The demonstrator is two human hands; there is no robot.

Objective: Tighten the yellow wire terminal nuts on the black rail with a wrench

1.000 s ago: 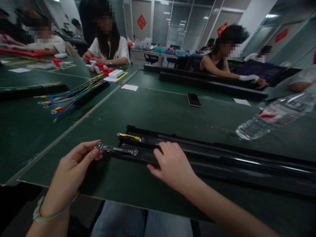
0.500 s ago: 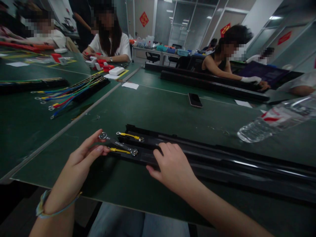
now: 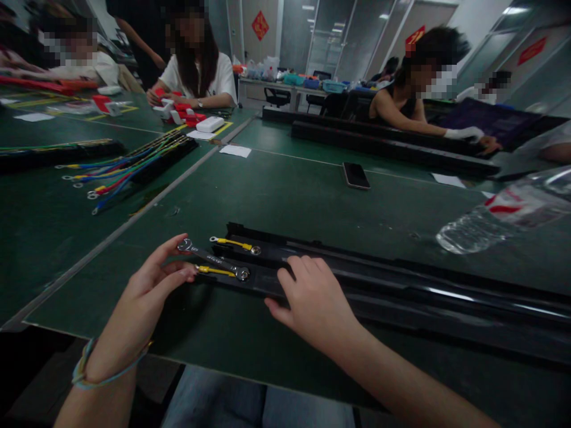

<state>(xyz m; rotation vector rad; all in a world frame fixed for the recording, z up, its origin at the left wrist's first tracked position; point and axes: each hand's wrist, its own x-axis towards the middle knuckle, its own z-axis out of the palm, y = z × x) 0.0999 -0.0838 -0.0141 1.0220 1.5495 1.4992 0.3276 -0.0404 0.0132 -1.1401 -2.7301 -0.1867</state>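
Observation:
A long black channel (image 3: pixel 401 288) lies across the green table (image 3: pixel 276 202) in front of me. My left hand (image 3: pixel 145 291) pinches the near end of a small silver wrench (image 3: pixel 214 260), whose far end sits on a bolt at the channel's left end. A yellow wire (image 3: pixel 213 271) with a ring terminal lies just under the wrench, and a second yellow wire (image 3: pixel 234 244) lies behind it. My right hand (image 3: pixel 312 300) rests palm down on the channel, fingers curled over its top edge, holding it steady.
A clear water bottle (image 3: pixel 504 217) lies on its side at the right. A phone (image 3: pixel 355 175) lies face down mid-table. Another black channel with several coloured wires (image 3: pixel 120 175) is at the left. Other people work at tables behind, beside more long black channels (image 3: pixel 392 151).
My left hand has swung the wrench's near end away from me about the bolt, uncovering the yellow wire beneath it. My right hand has stayed on the channel.

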